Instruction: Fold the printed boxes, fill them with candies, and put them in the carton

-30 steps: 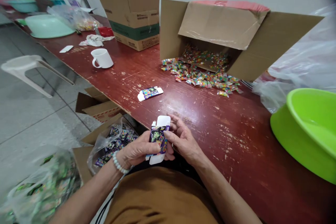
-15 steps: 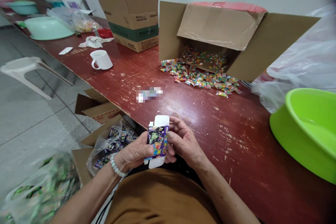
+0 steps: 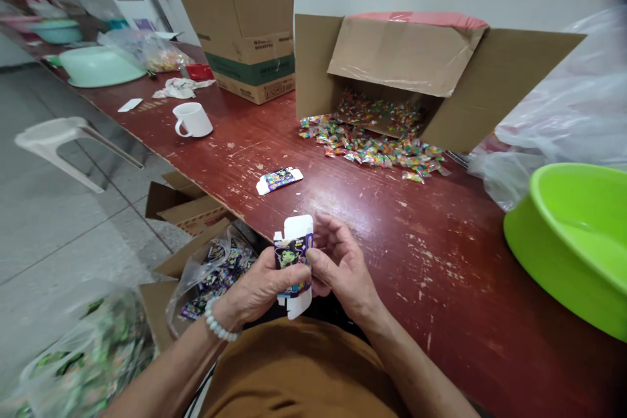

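Between my two hands is a small printed candy carton (image 3: 294,251), purple with a green-faced figure and white flaps sticking out at top and bottom. My left hand (image 3: 262,284), with a pale bead bracelet at the wrist, grips it with the thumb across the front. My right hand (image 3: 343,264) pinches its right edge with the thumb; the other fingers are curled behind, partly hidden. A second flat carton (image 3: 280,180) of the same print lies on the red table (image 3: 235,163) just beyond my hands.
A tipped cardboard box (image 3: 392,52) spills wrapped candies (image 3: 377,150) onto the table. Around stand a white mug (image 3: 196,121), another cardboard box (image 3: 249,46) and a green basin (image 3: 553,248). Below left, a plastic-lined box holds flat cartons (image 3: 220,274) beside a bag of green packets (image 3: 93,353).
My left thumb has slid right across the carton's front. The carton has turned slightly, and my right thumb now presses on its edge. The view has shifted a little.
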Demonstrator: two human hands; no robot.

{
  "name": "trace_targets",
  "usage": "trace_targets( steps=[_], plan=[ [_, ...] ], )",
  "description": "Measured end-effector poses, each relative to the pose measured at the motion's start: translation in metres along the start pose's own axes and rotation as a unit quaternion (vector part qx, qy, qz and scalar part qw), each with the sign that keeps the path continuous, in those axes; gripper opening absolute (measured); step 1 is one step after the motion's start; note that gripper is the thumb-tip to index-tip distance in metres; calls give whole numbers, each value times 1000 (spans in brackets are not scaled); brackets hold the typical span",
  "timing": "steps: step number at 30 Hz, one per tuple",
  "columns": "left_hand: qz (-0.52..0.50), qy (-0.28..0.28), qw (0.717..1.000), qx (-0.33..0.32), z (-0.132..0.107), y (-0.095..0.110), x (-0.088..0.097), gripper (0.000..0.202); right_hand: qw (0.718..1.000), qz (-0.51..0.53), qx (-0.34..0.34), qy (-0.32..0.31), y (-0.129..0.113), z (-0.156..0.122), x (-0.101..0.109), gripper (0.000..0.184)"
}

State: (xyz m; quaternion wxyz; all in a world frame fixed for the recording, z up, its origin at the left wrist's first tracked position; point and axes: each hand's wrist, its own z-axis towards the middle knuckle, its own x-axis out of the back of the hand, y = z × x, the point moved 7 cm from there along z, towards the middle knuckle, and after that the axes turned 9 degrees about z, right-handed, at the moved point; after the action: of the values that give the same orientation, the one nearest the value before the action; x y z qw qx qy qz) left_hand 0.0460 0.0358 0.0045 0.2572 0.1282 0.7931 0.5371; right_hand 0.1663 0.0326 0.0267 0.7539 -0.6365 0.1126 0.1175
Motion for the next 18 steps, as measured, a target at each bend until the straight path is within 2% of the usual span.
trace_targets(
  steps=[1,3,4,6,8,10,13,15,18],
  plan=[
    [2,12,1000,6,0,0,1,40,996,-60,55,33,-8,-1,4,49],
    [39,28,999,16,-2,2,4,38,963,-198,172,57,-29,-6,4,41],
    [76,37,996,20,-3,3,6,34,939,-264,216,40,-38,-8,-1,35],
    [157,58,985,29,-5,5,11,25,893,-367,258,-30,-47,-8,-12,22],
    [203,45,978,34,-6,5,12,18,865,-425,249,-96,-47,-5,-18,13],
    [216,-11,976,30,-4,4,6,12,856,-450,213,-140,-43,-1,-18,10],
    [239,-91,966,21,-1,2,-4,12,853,-467,147,-180,-31,5,-14,6],
    [251,-104,962,23,1,1,-5,16,857,-458,122,-202,-25,6,-13,7],
    [260,-121,957,36,3,0,-4,26,880,-394,100,-246,-21,6,-12,15]
  ],
)
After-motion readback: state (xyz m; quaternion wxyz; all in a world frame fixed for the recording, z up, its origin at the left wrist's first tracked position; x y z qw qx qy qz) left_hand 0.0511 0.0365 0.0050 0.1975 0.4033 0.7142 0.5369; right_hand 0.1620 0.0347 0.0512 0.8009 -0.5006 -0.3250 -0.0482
